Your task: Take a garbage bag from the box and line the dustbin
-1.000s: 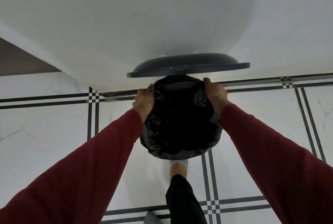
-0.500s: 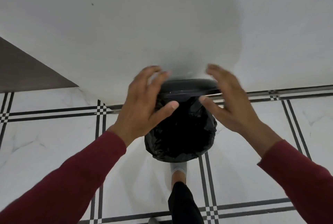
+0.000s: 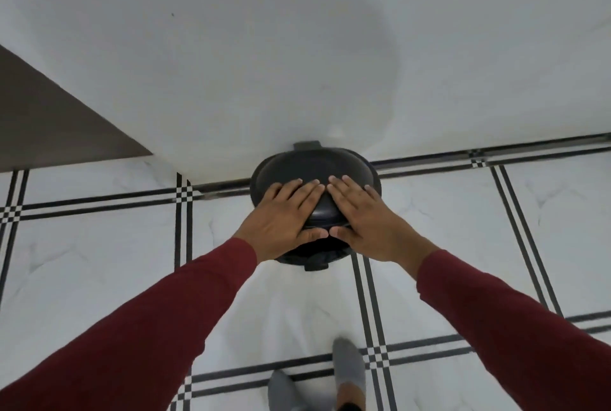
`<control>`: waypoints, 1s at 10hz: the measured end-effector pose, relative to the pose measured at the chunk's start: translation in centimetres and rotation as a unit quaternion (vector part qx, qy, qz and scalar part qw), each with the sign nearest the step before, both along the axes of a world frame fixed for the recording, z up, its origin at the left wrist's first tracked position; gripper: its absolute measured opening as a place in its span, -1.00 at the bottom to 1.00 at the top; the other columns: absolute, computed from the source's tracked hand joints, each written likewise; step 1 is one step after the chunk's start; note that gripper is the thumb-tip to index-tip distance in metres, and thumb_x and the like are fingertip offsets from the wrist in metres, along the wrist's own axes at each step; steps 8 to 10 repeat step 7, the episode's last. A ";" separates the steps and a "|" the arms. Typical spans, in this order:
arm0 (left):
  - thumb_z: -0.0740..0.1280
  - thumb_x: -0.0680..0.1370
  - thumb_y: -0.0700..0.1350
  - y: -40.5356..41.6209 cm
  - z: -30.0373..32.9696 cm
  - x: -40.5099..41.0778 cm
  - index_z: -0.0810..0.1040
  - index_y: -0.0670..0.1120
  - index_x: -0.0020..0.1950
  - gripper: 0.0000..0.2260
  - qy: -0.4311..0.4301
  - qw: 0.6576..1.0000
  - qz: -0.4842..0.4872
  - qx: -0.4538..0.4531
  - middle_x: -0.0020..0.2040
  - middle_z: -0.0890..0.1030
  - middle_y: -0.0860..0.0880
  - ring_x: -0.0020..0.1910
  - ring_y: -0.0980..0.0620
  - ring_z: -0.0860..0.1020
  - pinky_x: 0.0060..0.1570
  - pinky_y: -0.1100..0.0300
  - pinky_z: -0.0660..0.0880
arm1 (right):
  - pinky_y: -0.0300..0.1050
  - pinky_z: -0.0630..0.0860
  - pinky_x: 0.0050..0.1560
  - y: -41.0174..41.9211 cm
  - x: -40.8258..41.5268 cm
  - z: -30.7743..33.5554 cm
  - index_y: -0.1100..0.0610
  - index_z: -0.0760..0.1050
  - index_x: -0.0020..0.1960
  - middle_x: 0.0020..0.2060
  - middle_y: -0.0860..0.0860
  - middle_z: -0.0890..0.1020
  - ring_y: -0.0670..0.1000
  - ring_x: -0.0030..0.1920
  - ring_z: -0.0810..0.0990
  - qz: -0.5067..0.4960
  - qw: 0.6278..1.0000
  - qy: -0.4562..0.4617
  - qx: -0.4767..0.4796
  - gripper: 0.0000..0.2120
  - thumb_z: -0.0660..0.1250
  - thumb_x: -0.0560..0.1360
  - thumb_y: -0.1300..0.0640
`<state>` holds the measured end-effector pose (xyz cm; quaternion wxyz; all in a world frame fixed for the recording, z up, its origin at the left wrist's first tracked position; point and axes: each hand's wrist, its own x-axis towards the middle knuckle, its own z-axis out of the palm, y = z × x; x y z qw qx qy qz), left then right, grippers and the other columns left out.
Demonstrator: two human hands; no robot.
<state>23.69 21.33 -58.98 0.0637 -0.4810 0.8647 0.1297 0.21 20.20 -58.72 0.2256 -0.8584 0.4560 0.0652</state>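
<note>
1. I am pressing my left hand (image 3: pixel 287 212) and right hand (image 3: pixel 365 217), fingers flat, on the dustbin (image 3: pixel 314 172) lid by the far wall; lining looks finished.
2. Next: I am lifting both palms clear.

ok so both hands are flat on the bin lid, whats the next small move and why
Probably lift both hands straight off. The left hand and right hand lie flat, fingers straight, on the lid, which looks fully down over the bin. A bit of black bag shows under the near edge, so the lining seems done and nothing more needs pressing.
</note>
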 end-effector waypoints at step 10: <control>0.08 0.72 0.06 3.4 9.3 -4.8 0.19 -0.12 0.65 -0.48 0.030 0.970 0.201 0.134 0.67 0.16 -0.07 0.60 -0.12 0.18 0.49 -0.11 0.30 | -0.02 0.14 0.57 3.5 1.5 6.5 0.25 0.19 0.60 0.58 0.19 0.28 0.15 0.59 0.19 -0.217 0.968 -0.080 0.094 -0.41 0.15 0.68 -0.05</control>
